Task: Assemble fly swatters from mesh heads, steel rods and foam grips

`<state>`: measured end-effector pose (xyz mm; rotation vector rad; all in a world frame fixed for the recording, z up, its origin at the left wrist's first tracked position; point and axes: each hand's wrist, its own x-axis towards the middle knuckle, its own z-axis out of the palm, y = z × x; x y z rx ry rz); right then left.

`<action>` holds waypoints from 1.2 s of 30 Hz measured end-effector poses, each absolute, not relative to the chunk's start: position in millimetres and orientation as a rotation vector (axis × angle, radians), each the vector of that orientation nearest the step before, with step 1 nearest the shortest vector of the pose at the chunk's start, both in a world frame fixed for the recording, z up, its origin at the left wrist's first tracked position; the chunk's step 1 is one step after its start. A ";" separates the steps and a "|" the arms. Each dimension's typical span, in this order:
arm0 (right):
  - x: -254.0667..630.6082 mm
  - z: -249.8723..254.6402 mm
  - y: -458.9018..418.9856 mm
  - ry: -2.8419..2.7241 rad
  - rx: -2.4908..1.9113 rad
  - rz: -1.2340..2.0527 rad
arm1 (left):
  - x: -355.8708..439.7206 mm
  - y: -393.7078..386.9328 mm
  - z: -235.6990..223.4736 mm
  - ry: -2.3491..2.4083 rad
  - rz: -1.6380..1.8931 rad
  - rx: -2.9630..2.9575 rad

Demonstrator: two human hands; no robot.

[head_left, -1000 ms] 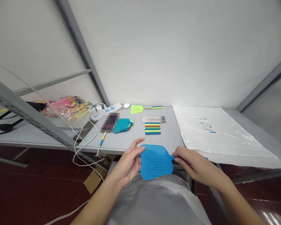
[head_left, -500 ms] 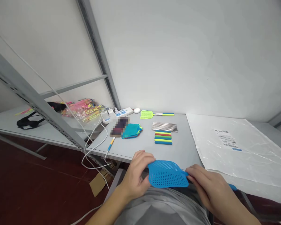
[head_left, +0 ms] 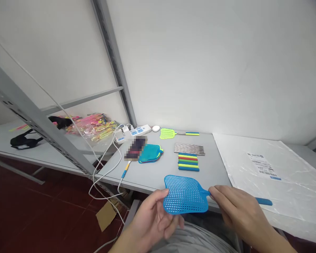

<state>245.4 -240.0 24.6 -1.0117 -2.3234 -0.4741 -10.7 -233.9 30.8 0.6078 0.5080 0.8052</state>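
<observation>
A blue fly swatter (head_left: 185,195) with a perforated head is held over the front edge of the table. My right hand (head_left: 237,209) closes around its neck and shaft, and the blue handle end (head_left: 263,201) sticks out beyond that hand. My left hand (head_left: 158,218) holds the left rim of the head. Its thumb lies on the rim, the index finger is partly hidden behind the mesh, and the other fingers curl loosely below. Behind the swatter lie a row of coloured handles (head_left: 188,162), a row of metal rods (head_left: 189,149) and a stack of teal-topped swatter heads (head_left: 150,153).
At the back lies a lime fly swatter (head_left: 168,133) with its handle. A power strip (head_left: 137,132), a white cable (head_left: 105,198) and a blurred-out device (head_left: 135,148) are on the left. A white plastic package (head_left: 252,154) covers the right side. A metal post (head_left: 42,119) stands left.
The swatter's head has tilted from nearly flat to facing me more. My left hand has turned palm up, its thumb now on the rim. The view has swung slightly left.
</observation>
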 end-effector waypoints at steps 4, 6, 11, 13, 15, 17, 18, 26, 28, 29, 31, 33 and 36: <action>235.9 37.4 -232.2 -2.386 -1.041 -0.228 | -24.9 -227.4 31.4 0.596 1.177 0.851; 230.5 38.0 -228.7 -2.409 -1.066 -0.118 | -32.9 -221.9 24.9 0.804 1.444 1.120; 219.2 25.3 -220.9 -2.433 -1.020 -0.111 | -45.6 -213.3 8.0 1.141 1.395 1.720; 216.8 21.8 -215.5 -2.434 -0.988 -0.195 | -43.0 -213.2 8.6 1.164 1.351 1.614; 216.0 22.7 -207.5 -2.455 -0.933 -0.320 | -36.6 -212.4 13.4 1.131 1.327 1.255; 218.0 28.0 -197.2 -2.490 -0.843 -0.450 | -30.6 -209.5 18.8 1.014 1.244 0.911; 220.6 31.8 -191.3 -2.511 -0.787 -0.502 | -29.3 -207.2 20.5 0.961 1.220 0.791; 256.0 52.4 -130.1 -2.613 -0.597 -0.638 | -60.6 -187.1 11.2 1.100 1.261 0.535; 243.6 52.5 -112.9 -2.646 -0.617 -0.579 | -64.8 -178.2 8.0 1.066 1.250 0.554; 232.3 52.4 -105.2 -2.676 -0.620 -0.544 | -65.2 -172.7 6.3 1.041 1.230 0.565; 204.2 53.0 -92.1 -2.737 -0.566 -0.502 | -64.7 -161.1 2.7 0.991 1.193 0.595; 176.8 54.6 -82.7 -2.788 -0.468 -0.530 | -65.0 -150.8 0.0 0.949 1.171 0.635; 151.7 57.1 -72.6 -2.846 -0.344 -0.532 | -69.2 -140.6 -0.4 0.919 1.125 0.664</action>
